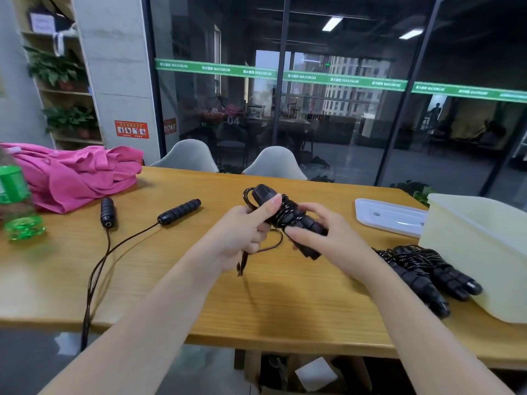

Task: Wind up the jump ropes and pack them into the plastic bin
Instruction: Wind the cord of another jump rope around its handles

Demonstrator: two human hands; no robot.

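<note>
Both hands hold one black jump rope (288, 216) above the middle of the counter (171, 280). The left hand (245, 232) has a tight grip on the handle tops and a loose cord loop. The right hand (322, 235) pinches the lower handles. The plastic bin (479, 252) sits at the right edge, with wound ropes (427, 272) touching its side. Bare wood lies below the hands.

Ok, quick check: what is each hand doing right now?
Left hand: closed on the upper end of the half-wound jump rope, thumb pressing the coils.
Right hand: closed on the same bundle's lower handles.
</note>
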